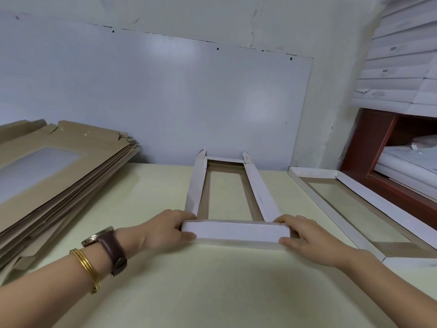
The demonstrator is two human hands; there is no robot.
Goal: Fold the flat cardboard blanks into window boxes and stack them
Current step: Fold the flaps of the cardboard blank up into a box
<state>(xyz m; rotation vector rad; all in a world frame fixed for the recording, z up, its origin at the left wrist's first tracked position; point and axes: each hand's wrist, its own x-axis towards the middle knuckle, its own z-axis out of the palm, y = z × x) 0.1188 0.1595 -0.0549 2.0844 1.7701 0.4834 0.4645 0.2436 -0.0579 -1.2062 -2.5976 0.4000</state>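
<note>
Here, we are holding the half-folded box (259,189) in the lower middle of the frame, where it is resting on the pale table (212,292). Our left hand (165,229) is pinching the left end of the box's near end flap (236,231), with the thumb lying on the flap's white face and the fingers curling over its top edge. Our right hand (307,237) is gripping the right end the same way, thumb in front and fingers hooked over the corner. Both hands are clamped on the cardboard, and the flap is standing raised between them. The two long side walls are running away toward the grey wall panel (165,91), showing their white faces, and the clear window is lying flat between them.

The flap is hiding our fingertips and the near corners, so we cannot tell how the corner tabs are sitting. A watch (106,242) and gold bangles (87,266) are circling the left wrist.

At the left of the frame, the stack of flat blanks (59,166) is lying brown side up, cut off by the edge. At the right, a folded window box (324,201) is sitting on the table with its lower end running out of the frame; it is possibly more than one box nested. In the upper right, white stacked packs (402,67) are carrying labels too blurred to read.
</note>
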